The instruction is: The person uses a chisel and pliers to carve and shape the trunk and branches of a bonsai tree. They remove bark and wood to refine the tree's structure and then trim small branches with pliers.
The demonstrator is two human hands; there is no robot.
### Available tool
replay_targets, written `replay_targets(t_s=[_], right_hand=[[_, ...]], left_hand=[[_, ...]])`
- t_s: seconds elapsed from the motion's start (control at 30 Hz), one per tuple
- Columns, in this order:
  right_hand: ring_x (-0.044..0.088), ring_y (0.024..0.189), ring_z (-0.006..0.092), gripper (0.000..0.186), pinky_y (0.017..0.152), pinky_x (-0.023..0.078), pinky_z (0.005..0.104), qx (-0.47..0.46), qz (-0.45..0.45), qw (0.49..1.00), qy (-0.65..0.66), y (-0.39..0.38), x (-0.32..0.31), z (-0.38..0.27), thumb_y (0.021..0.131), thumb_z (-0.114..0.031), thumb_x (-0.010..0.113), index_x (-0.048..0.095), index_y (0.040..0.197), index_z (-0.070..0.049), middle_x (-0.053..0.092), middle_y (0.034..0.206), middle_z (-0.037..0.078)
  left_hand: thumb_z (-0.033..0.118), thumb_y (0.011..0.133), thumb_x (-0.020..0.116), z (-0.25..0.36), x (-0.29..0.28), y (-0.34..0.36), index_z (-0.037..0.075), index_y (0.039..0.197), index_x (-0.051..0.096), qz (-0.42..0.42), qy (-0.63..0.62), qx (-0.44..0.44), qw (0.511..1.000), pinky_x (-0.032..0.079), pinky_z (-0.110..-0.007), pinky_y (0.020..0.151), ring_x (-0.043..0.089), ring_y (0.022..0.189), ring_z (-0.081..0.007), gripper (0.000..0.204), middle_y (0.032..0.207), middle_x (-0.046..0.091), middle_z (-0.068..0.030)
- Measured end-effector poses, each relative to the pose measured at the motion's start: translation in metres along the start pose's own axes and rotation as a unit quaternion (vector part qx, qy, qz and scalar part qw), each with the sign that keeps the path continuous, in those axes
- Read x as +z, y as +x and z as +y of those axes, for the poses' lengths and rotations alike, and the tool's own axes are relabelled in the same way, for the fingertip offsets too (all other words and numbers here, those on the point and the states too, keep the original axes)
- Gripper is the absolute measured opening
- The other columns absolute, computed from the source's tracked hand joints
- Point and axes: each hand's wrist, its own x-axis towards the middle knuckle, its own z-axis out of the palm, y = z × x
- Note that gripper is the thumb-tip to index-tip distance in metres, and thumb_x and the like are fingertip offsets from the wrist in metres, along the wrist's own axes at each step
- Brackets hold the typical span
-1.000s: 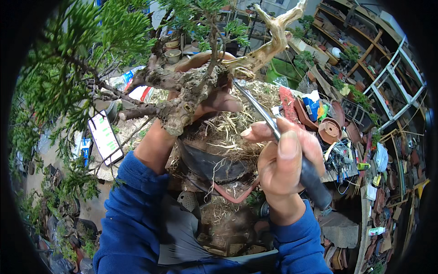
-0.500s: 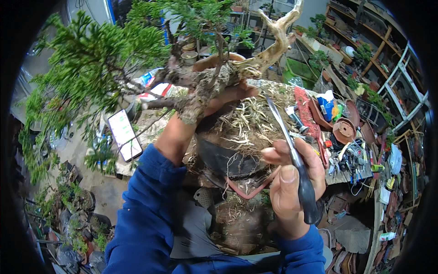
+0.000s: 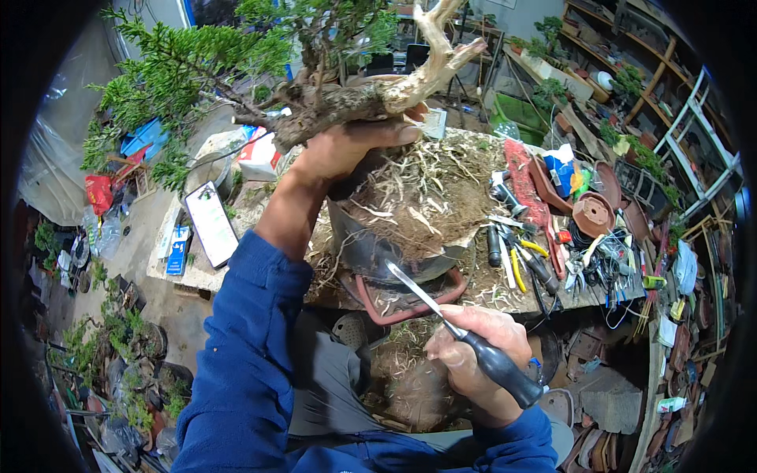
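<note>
A small juniper tree (image 3: 335, 113) with green foliage and pale bare deadwood (image 3: 438, 67) leans over the bench at the upper left. My left hand (image 3: 347, 148) is wrapped round its lower trunk, fingers pointing right. Below it, a dark round pot (image 3: 367, 246) holds soil (image 3: 422, 225) strewn with pale wood shavings. My right hand (image 3: 482, 347) grips a gouge (image 3: 505, 372) by its black handle. Its narrow metal blade points up and left, the tip close to the pot's front wall; whether they touch I cannot tell. A reddish tray (image 3: 371, 306) sits under the pot.
Right of the pot lie pliers with yellow handles (image 3: 518, 268), a clutter of metal tools (image 3: 603, 264) and a brown clay pot (image 3: 593, 214). A lit phone (image 3: 210, 225) and a blue packet (image 3: 178, 251) rest on the bench's left. Potted plants (image 3: 150, 339) crowd the floor.
The gouge has swung down and left, from beside the deadwood to the pot's front. The tree has shifted left and up in view, and more of the pot and bench shows.
</note>
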Motion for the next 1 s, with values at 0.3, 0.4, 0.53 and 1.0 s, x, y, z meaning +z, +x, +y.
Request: replay_targets(t_s=[0.3,0.4,0.53,1.0], right_hand=[[0.074,0.085,0.0171,0.042,0.075,0.060,0.0274,0.056,0.115,0.986,0.106,-0.004,-0.002,0.011,0.091,-0.008,0.082,0.056,0.122,0.005,0.075,0.099,0.016],[0.073,0.093,0.0202,0.043,0.083,0.060,0.0311,0.025,0.099,0.990,0.099,0.001,-0.001,0.013,0.092,-0.005,0.080,0.054,0.125,0.004,0.074,0.105,0.019],[0.074,0.097,0.0240,0.040,0.093,0.059,0.0391,0.003,0.088,0.991,0.102,0.006,-0.004,0.013,0.094,-0.016,0.081,0.059,0.120,0.004,0.075,0.104,0.019],[0.076,0.093,0.0259,0.056,0.084,0.062,0.0371,0.005,0.088,0.994,0.058,0.036,-0.019,-0.026,0.098,-0.030,0.076,0.056,0.134,0.008,0.074,0.112,0.023]], left_hand=[[0.011,0.087,0.084,0.012,0.013,-0.013,0.000,0.133,0.068,0.083,-0.113,-0.026,0.990,0.054,-0.032,0.095,0.069,0.104,-0.0171,0.050,0.114,0.075,-0.0098],[0.018,0.087,0.084,0.009,0.019,-0.012,-0.001,0.124,0.074,0.116,-0.027,-0.082,0.990,0.052,-0.033,0.094,0.068,0.105,-0.0180,0.043,0.114,0.075,-0.0080],[0.042,0.096,0.072,0.000,0.023,-0.008,0.012,0.130,0.072,0.122,0.197,-0.075,0.970,0.048,-0.038,0.100,0.068,0.109,-0.0285,0.045,0.122,0.074,-0.0124],[0.026,0.094,0.076,0.009,0.036,-0.013,0.001,0.131,0.069,0.166,0.139,-0.210,0.953,0.053,-0.037,0.098,0.067,0.105,-0.0222,0.046,0.119,0.074,-0.0147]])
